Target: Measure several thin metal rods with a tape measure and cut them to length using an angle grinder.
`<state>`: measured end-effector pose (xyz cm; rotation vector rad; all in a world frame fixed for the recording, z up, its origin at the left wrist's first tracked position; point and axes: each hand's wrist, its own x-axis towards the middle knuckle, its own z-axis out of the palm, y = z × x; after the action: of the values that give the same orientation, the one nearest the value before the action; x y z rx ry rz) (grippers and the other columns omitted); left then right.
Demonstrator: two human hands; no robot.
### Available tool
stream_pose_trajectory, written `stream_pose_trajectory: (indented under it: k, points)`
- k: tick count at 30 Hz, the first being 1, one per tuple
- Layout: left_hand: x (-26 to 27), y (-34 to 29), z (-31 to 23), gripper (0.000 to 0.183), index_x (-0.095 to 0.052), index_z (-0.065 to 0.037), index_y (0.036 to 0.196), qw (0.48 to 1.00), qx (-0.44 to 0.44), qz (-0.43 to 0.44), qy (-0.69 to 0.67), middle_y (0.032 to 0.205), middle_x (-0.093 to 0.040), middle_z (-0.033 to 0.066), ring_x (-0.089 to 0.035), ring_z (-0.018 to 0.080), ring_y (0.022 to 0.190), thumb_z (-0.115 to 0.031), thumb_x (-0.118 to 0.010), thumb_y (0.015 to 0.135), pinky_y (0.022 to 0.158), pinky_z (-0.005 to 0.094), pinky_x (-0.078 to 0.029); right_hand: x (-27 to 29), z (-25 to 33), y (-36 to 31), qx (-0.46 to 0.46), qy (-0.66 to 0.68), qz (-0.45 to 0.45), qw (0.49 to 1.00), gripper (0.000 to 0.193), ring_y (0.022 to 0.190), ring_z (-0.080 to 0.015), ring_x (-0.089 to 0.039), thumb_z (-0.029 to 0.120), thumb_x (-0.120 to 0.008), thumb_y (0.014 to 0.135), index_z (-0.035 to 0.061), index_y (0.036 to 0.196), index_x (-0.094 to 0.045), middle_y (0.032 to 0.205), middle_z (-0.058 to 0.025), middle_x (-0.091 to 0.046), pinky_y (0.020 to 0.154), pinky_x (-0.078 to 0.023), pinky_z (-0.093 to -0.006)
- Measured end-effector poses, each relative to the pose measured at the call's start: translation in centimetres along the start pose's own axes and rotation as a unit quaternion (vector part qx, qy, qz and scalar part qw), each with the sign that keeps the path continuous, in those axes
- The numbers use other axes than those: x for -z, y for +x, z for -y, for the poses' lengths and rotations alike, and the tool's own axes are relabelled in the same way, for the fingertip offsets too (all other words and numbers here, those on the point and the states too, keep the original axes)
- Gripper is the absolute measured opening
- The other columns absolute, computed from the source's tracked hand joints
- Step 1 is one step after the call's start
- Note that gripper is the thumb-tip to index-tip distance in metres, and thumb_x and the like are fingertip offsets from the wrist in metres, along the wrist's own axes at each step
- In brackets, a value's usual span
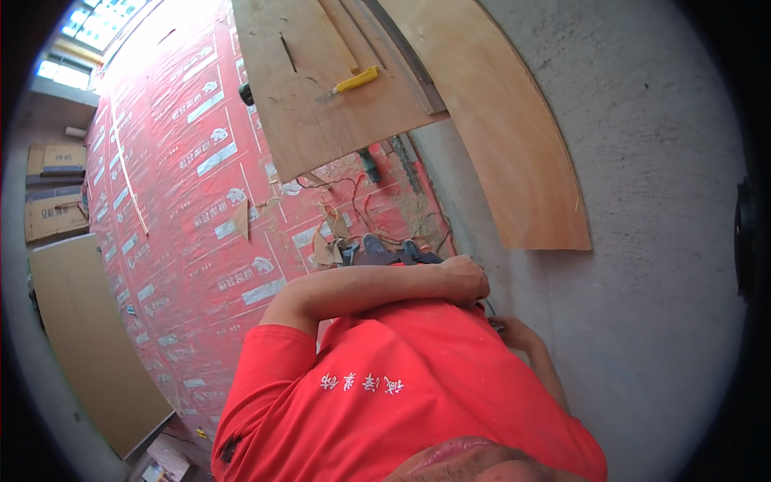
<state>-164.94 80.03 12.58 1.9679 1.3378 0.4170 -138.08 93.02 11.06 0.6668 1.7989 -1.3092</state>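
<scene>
- Red printed sheeting covers the floor left of the hands; a rough grey wall fills the side to their right.
- Left hand: bent at the wrist in front of the red shirt, fingers mostly turned from view; I cannot tell whether they pinch anything.
- Right hand: just beside it, at the shirt's edge, fingers partly hidden. A small dark item shows at them; I cannot tell if it is gripped.
- Shoes show left of the left hand, near wood scraps.
- Green tool: farther ahead.
- Well ahead, a wooden board bears a yellow utility knife.
</scene>
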Motion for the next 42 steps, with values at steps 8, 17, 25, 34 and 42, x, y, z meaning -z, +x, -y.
stream_pose_trajectory:
  k: [8, 17, 25, 34, 42]
  points:
    - [-0.8, -12.2, 5.9, 0.021, -0.068, -0.007, 0.099, 0.850, 0.171, -0.427, -0.257, 0.086, -0.066, 0.0075, -0.063, 0.0195, 0.074, -0.024, -0.063, 0.087, 0.067, 0.0329, -0.051, 12.8, 15.0, 11.0, 0.115, -0.039, -0.222, 0.967, 0.042, 0.099, -0.0201, -0.064, 0.022, -0.070, 0.082, -0.0007, 0.117, -0.062, 0.107, -0.0116, -0.067, 0.089, -0.050, -0.0335]
    - [-11.2, -32.4, 3.8, 0.023, -0.059, -0.007, 0.090, 0.320, 0.441, -0.679, -0.491, 0.073, -0.052, 0.0002, -0.052, 0.0093, 0.059, -0.029, -0.065, 0.089, 0.052, 0.0252, -0.045, 26.7, 34.1, 35.8, 0.178, -0.203, -0.375, 0.887, 0.040, 0.107, -0.0321, -0.064, 0.023, -0.061, 0.083, -0.0007, 0.116, -0.063, 0.114, -0.0220, -0.065, 0.093, -0.049, -0.0388]
    - [-18.4, -30.0, -3.8, 0.020, -0.057, -0.008, 0.086, -0.054, 0.386, -0.813, -0.432, 0.075, -0.055, 0.0038, -0.055, 0.0157, 0.064, -0.028, -0.057, 0.093, 0.056, 0.0327, -0.049, 28.9, 39.8, 48.2, 0.067, -0.307, -0.467, 0.826, 0.032, 0.099, -0.0379, -0.065, 0.019, -0.042, 0.092, 0.0040, 0.097, -0.070, 0.102, -0.0187, -0.068, 0.086, -0.053, -0.0477]
    - [-15.6, -22.1, 0.2, 0.018, -0.055, -0.011, 0.096, -0.175, 0.243, -0.830, -0.471, 0.082, -0.057, 0.0008, -0.059, 0.0172, 0.073, -0.029, -0.057, 0.093, 0.064, 0.0373, -0.053, 31.5, 42.1, 47.5, 0.031, -0.343, -0.411, 0.844, 0.033, 0.097, -0.0377, -0.066, 0.013, -0.042, 0.088, -0.0010, 0.096, -0.071, 0.104, -0.0231, -0.067, 0.083, -0.054, -0.0460]
    - [-14.2, -22.1, 2.8, 0.019, -0.056, -0.011, 0.100, -0.173, 0.217, -0.840, -0.466, 0.085, -0.058, 0.0009, -0.059, 0.0176, 0.074, -0.029, -0.058, 0.094, 0.060, 0.0399, -0.053, 30.9, 42.5, 47.4, 0.050, -0.373, -0.411, 0.830, 0.026, 0.097, -0.0369, -0.067, 0.014, -0.049, 0.088, 0.0014, 0.096, -0.071, 0.101, -0.0211, -0.068, 0.083, -0.054, -0.0466]
